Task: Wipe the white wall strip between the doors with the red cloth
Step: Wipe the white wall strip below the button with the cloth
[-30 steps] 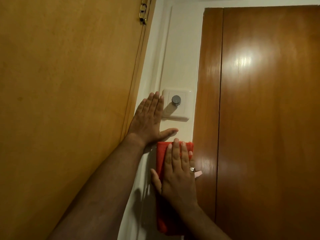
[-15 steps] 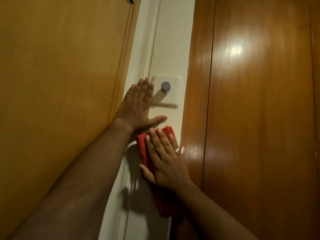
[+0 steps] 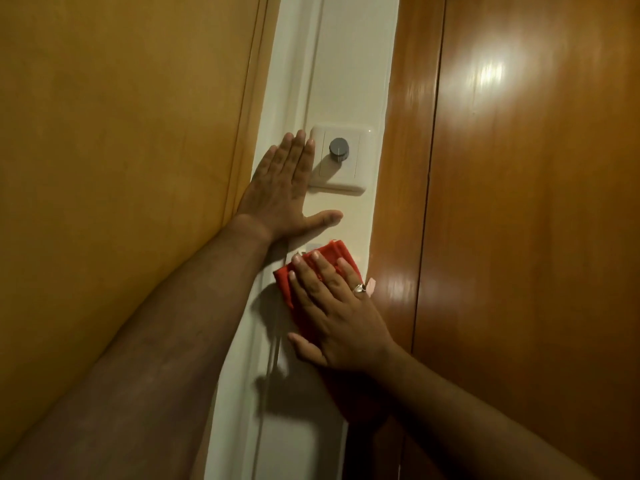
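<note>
A narrow white wall strip (image 3: 349, 67) runs upward between two wooden doors. My right hand (image 3: 336, 313) lies flat on a folded red cloth (image 3: 337, 252) and presses it against the strip, tilted to the left; most of the cloth is hidden under the palm and wrist. My left hand (image 3: 280, 188) rests flat and empty on the strip just above the cloth, fingers together and pointing up, thumb stretched out to the right. Its fingertips touch the left edge of a white switch plate (image 3: 341, 183).
The switch plate carries a grey round knob (image 3: 338, 149). A light wooden door (image 3: 121, 150) stands on the left, and a darker glossy door (image 3: 519, 202) with its frame on the right. White trim moulding (image 3: 249, 393) runs down the strip's left side.
My right hand has turned the cloth from upright to leaning left while pressing it on the strip. The camera has tilted down and shifted; my left hand stays flat beside the switch.
</note>
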Demonstrator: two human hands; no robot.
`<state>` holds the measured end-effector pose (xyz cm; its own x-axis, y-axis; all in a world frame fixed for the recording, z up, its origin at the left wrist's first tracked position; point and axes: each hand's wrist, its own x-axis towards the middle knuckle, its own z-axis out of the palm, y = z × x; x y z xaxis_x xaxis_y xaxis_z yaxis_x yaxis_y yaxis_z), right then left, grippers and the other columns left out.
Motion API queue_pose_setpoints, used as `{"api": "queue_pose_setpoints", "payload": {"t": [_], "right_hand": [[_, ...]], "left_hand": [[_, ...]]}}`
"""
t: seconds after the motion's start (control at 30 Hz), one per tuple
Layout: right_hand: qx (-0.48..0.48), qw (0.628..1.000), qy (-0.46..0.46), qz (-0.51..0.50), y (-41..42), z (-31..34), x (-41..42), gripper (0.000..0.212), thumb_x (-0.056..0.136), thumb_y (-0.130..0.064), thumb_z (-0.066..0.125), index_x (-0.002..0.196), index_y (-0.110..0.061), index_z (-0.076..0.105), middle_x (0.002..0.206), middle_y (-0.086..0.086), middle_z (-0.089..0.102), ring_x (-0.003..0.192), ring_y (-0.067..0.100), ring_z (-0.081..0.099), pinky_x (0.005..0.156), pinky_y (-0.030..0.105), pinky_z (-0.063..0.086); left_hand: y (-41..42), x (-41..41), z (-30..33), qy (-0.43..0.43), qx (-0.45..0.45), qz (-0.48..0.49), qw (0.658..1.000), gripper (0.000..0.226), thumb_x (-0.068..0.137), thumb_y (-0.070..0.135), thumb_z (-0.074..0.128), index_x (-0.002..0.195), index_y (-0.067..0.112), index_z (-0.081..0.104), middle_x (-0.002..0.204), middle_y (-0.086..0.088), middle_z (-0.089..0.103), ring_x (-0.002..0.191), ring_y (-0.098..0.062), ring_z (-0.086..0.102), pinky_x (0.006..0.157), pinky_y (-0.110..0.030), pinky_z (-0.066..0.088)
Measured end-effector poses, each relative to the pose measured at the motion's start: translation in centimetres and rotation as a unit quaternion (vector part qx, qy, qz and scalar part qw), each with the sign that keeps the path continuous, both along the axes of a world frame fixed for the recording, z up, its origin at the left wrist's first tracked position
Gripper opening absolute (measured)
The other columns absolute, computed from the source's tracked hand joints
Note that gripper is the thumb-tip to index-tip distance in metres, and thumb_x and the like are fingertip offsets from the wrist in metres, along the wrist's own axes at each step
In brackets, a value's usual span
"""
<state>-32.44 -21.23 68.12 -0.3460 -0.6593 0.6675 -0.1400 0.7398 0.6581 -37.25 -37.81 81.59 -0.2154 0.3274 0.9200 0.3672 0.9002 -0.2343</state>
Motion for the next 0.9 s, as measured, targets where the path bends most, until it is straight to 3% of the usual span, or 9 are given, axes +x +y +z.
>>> {"api": "queue_pose_setpoints", "payload": {"t": [0.07, 0.13, 0.3, 0.4, 0.5, 0.6, 0.73, 0.8, 0.9], "right_hand": [[0.051, 0.999, -0.003, 0.009, 1.1, 0.6, 0.0, 0.074, 0.094, -0.062, 0.025, 0.152, -0.016, 0.022, 0.160, 0.007, 0.017, 0.150, 0.027, 0.007, 0.123, 0.046, -0.001], [0.023, 1.000, 0.000, 0.014, 1.0, 0.3, 0.1, 0.075, 0.094, -0.062, 0.025, 0.152, -0.014, 0.021, 0.160, 0.008, 0.015, 0.150, 0.027, 0.008, 0.122, 0.048, 0.009], [-0.276, 0.961, 0.019, 0.003, -2.7, -2.4, 0.7, 0.082, 0.094, -0.061, 0.026, 0.153, -0.006, 0.014, 0.161, 0.016, 0.010, 0.150, 0.032, 0.004, 0.119, 0.051, 0.010], [-0.334, 0.942, 0.018, -0.024, -4.5, -2.4, 0.9, 0.085, 0.092, -0.062, 0.028, 0.151, -0.002, 0.016, 0.160, 0.021, 0.010, 0.148, 0.038, 0.005, 0.119, 0.054, 0.014], [-0.266, 0.963, 0.009, -0.031, -4.2, -2.3, 1.0, 0.088, 0.091, -0.066, 0.026, 0.151, -0.003, 0.017, 0.160, 0.020, 0.011, 0.148, 0.037, 0.006, 0.119, 0.054, 0.009], [-0.126, 0.992, -0.005, -0.023, -2.4, -2.5, 0.9, 0.086, 0.091, -0.067, 0.026, 0.151, -0.006, 0.021, 0.160, 0.015, 0.015, 0.149, 0.033, 0.009, 0.119, 0.055, 0.006], [0.038, 0.999, -0.022, -0.017, 0.6, -1.0, 1.1, 0.079, 0.093, -0.065, 0.026, 0.151, -0.011, 0.023, 0.159, 0.012, 0.020, 0.149, 0.029, 0.008, 0.119, 0.050, -0.002], [0.058, 0.998, -0.021, -0.012, 1.4, -0.6, 1.2, 0.078, 0.093, -0.064, 0.026, 0.151, -0.011, 0.023, 0.158, 0.012, 0.021, 0.149, 0.028, 0.010, 0.119, 0.049, -0.002], [-0.034, 0.999, -0.013, -0.017, 1.3, -1.9, 1.4, 0.081, 0.093, -0.064, 0.029, 0.151, -0.008, 0.021, 0.160, 0.014, 0.017, 0.149, 0.030, 0.009, 0.120, 0.051, 0.010]], "left_hand": [[0.0, 0.2, 0.0, -0.004, 0.000, -0.001, 1.000, 0.115, 0.075, 0.087, 0.020, 0.154, 0.010, -0.014, 0.165, -0.010, -0.017, 0.151, -0.024, -0.016, 0.122, -0.038, -0.010], [0.1, 0.4, 0.1, -0.011, -0.002, 0.000, 1.000, 0.116, 0.075, 0.087, 0.020, 0.154, 0.010, -0.013, 0.165, -0.010, -0.017, 0.151, -0.025, -0.016, 0.123, -0.039, -0.008], [-0.2, 0.6, 0.1, -0.025, -0.003, 0.006, 1.000, 0.117, 0.075, 0.087, 0.021, 0.153, 0.009, -0.015, 0.164, -0.011, -0.019, 0.151, -0.025, -0.017, 0.123, -0.040, -0.007], [0.0, 0.5, 0.0, -0.027, -0.004, 0.003, 1.000, 0.117, 0.074, 0.088, 0.020, 0.153, 0.009, -0.015, 0.164, -0.011, -0.019, 0.151, -0.025, -0.018, 0.123, -0.040, -0.008], [0.1, 0.3, -0.1, -0.016, 0.000, 0.009, 1.000, 0.116, 0.075, 0.087, 0.018, 0.153, 0.009, -0.016, 0.164, -0.011, -0.019, 0.151, -0.024, -0.018, 0.123, -0.040, -0.008], [0.1, 0.3, -0.1, -0.012, -0.001, 0.010, 1.000, 0.115, 0.075, 0.088, 0.016, 0.154, 0.010, -0.015, 0.165, -0.010, -0.017, 0.151, -0.025, -0.017, 0.123, -0.040, -0.007], [0.0, 0.4, -0.1, -0.010, -0.003, 0.009, 1.000, 0.115, 0.075, 0.087, 0.016, 0.154, 0.010, -0.013, 0.165, -0.010, -0.016, 0.151, -0.025, -0.015, 0.124, -0.041, -0.005], [0.0, 0.5, -0.1, -0.013, -0.002, 0.009, 1.000, 0.115, 0.075, 0.088, 0.016, 0.154, 0.010, -0.013, 0.165, -0.010, -0.016, 0.151, -0.025, -0.015, 0.124, -0.042, -0.004], [-0.1, 0.7, -0.1, -0.023, -0.001, 0.011, 1.000, 0.116, 0.074, 0.088, 0.017, 0.154, 0.010, -0.015, 0.165, -0.010, -0.017, 0.151, -0.024, -0.016, 0.124, -0.042, -0.004]]}}
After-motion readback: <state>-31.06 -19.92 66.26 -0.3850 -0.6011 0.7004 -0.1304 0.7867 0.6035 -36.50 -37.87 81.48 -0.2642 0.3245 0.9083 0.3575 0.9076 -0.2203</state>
